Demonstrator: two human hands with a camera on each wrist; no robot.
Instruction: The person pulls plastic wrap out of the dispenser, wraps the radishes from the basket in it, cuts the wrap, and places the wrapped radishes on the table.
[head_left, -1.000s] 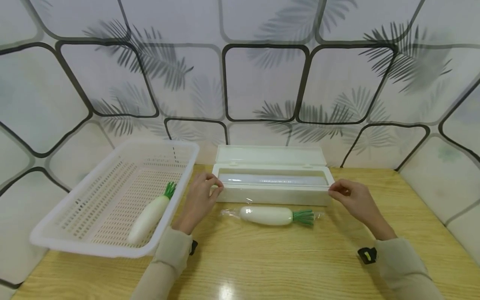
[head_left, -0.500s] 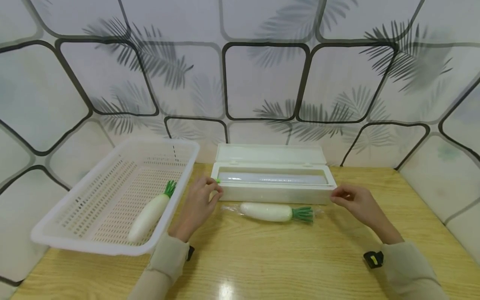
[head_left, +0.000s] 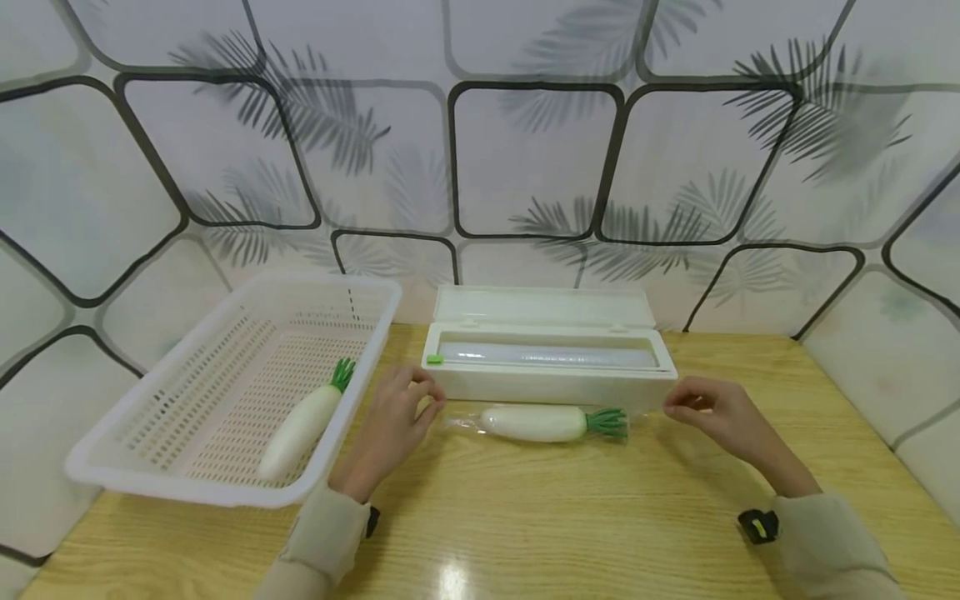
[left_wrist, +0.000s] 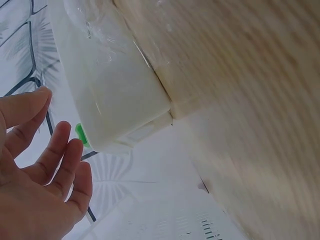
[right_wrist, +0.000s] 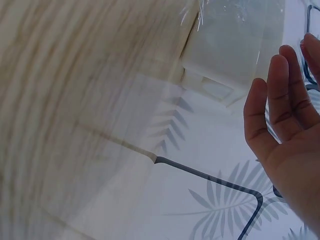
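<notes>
A long white cling film box (head_left: 547,386) stands with its lid (head_left: 543,307) raised, and a roll of cling film (head_left: 547,356) lies inside. My left hand (head_left: 396,421) pinches thumb and index finger together just off the box's front left corner. Off the front right corner, my right hand (head_left: 720,414) makes the same pinch. Clear cling film (left_wrist: 95,25) glints along the box front in the left wrist view, its edge barely visible between the hands. A white radish (head_left: 536,423) with green stem ends lies in front of the box, clear film sticking out past its tip.
A white perforated basket (head_left: 97,467) stands on the left, holding another white radish (head_left: 300,433). A green slider (head_left: 434,359) sits at the box's left end. The patterned wall (head_left: 536,167) rises right behind the wooden table (head_left: 555,525).
Both hands have drawn slightly down from the box front towards the person, the right also outwards. The green slider at the box's left end has come into sight.
</notes>
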